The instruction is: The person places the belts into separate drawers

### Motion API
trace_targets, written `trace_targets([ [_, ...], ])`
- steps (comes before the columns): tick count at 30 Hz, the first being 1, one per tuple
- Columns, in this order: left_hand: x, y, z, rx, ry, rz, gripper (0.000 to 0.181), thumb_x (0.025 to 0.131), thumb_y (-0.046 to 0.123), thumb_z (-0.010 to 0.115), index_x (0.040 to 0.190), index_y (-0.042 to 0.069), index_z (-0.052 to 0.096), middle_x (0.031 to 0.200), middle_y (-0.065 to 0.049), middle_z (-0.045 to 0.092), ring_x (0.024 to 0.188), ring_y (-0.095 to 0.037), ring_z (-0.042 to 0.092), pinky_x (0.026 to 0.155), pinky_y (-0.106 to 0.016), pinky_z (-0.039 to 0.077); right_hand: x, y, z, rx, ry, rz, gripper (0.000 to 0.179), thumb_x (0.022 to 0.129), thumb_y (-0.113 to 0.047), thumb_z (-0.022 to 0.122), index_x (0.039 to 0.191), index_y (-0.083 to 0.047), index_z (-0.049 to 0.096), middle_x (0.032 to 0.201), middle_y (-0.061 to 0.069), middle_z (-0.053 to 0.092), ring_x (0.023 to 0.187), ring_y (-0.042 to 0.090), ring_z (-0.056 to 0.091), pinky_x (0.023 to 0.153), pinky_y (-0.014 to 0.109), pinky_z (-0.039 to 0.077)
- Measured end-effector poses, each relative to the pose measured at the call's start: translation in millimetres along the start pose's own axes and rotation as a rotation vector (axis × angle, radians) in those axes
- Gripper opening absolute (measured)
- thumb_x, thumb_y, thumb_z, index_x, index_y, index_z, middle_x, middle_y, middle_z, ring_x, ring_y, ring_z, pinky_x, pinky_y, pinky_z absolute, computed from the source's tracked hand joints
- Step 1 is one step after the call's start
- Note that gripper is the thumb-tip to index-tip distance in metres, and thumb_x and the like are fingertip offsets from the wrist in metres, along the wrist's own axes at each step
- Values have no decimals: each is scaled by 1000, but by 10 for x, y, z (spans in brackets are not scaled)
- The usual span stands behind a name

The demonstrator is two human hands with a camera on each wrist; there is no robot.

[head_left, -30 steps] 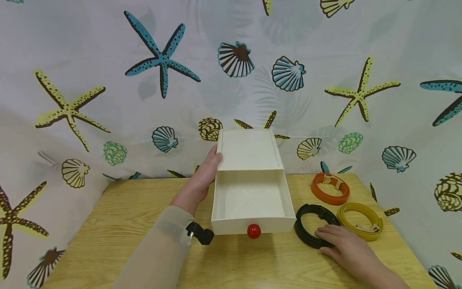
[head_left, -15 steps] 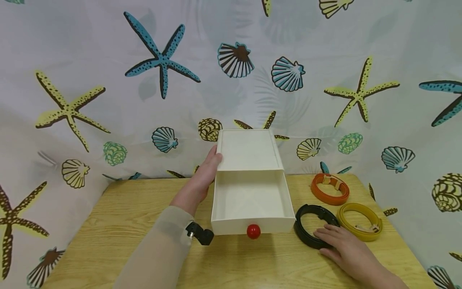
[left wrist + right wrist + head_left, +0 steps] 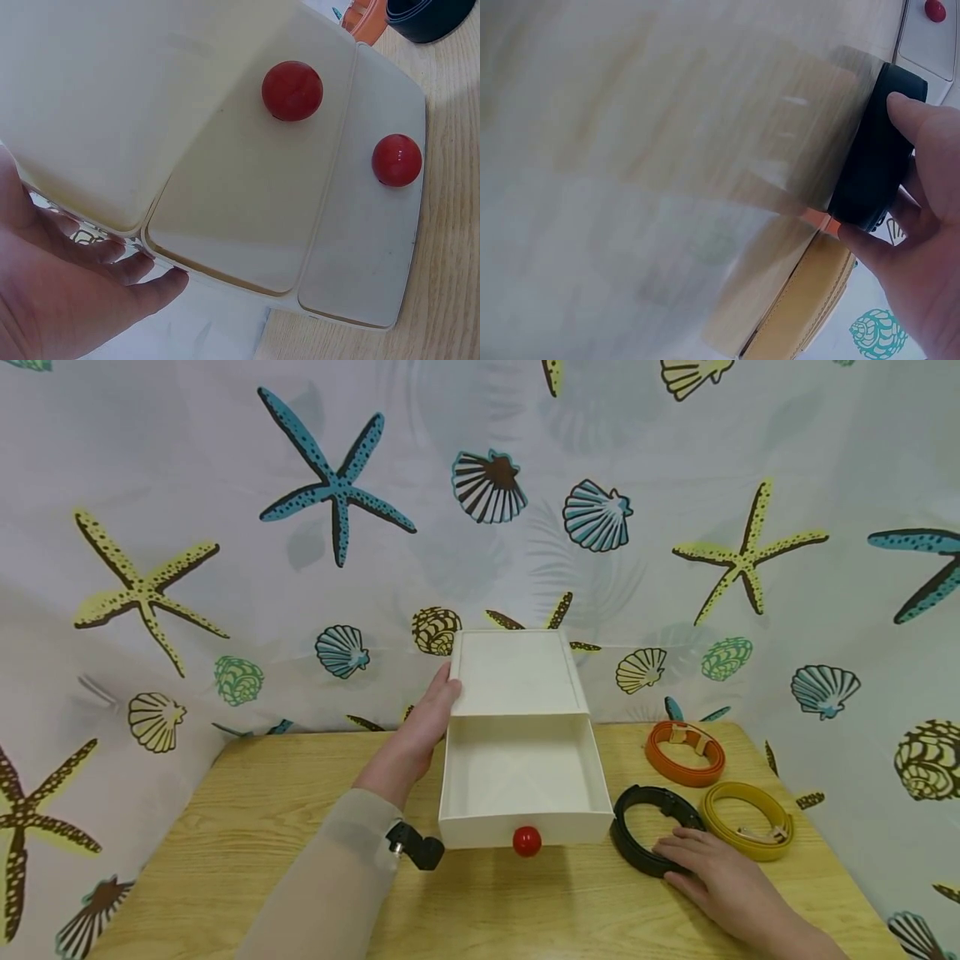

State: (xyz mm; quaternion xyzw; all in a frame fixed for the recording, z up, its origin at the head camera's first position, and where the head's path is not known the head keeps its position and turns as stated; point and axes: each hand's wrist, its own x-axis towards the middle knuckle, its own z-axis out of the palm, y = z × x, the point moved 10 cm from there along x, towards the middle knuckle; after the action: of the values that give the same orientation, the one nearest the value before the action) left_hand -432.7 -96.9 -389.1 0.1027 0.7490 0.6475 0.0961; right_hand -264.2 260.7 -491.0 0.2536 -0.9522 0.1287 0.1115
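Observation:
In the head view a white drawer cabinet (image 3: 519, 672) stands mid-table with its top drawer (image 3: 525, 764) pulled out, its red knob (image 3: 527, 841) facing me. My left hand (image 3: 420, 718) lies along the cabinet's left side, fingertips touching its edge in the left wrist view. Two lower drawer fronts with red knobs (image 3: 292, 91) show there. On the right, my right hand (image 3: 716, 877) grips a coiled black belt (image 3: 637, 839). In the right wrist view its thumb is on one side of the belt (image 3: 874, 154) and a finger on the other.
A coiled orange belt (image 3: 682, 772) lies behind the black one, and a coiled yellow belt (image 3: 780, 810) lies right beside it. The wooden table (image 3: 277, 810) is backed and flanked by a shell-and-starfish patterned cloth (image 3: 412, 427). The pulled-out drawer overhangs the tabletop.

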Motion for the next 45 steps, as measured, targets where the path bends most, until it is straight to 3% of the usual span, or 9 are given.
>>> trace_targets([
  [6, -3, -1, 6, 5, 1, -2, 68, 117, 51, 31, 178, 40, 4, 182, -5, 10, 159, -36, 23, 125, -69, 22, -9, -8, -23, -19, 45, -29, 27, 99, -23, 86, 125, -25, 82, 122, -8, 75, 117, 20, 70, 98, 47, 59],
  [12, 5, -4, 2, 7, 4, -5, 67, 117, 51, 32, 178, 41, 5, 182, -6, 12, 159, -36, 23, 125, -69, 22, 3, -5, -7, -23, 38, -48, 23, 100, -24, 84, 123, -23, 82, 116, -11, 73, 108, 17, 68, 92, 44, 60],
  [24, 11, -10, 6, 7, 11, -16, 68, 117, 51, 33, 178, 41, 5, 182, -5, 12, 159, -36, 23, 126, -69, 22, 9, -2, 3, -54, 29, -23, 22, 101, -23, 83, 122, -22, 82, 117, -10, 75, 110, 17, 67, 93, 43, 59],
  [35, -6, 14, 12, -6, 10, -10, 68, 117, 48, 32, 178, 38, 6, 181, -7, 14, 157, -37, 25, 125, -68, 24, -14, -32, -89, -59, 81, 12, 22, 100, -22, 84, 121, -23, 81, 117, -10, 75, 110, 14, 67, 93, 41, 60],
  [45, -12, 6, 2, -3, 14, -14, 68, 117, 48, 32, 179, 38, 4, 182, -7, 12, 158, -36, 23, 126, -67, 22, -2, -113, -312, -33, 102, 25, 24, 102, -21, 82, 125, -20, 80, 120, -9, 73, 112, 15, 66, 93, 44, 60],
])
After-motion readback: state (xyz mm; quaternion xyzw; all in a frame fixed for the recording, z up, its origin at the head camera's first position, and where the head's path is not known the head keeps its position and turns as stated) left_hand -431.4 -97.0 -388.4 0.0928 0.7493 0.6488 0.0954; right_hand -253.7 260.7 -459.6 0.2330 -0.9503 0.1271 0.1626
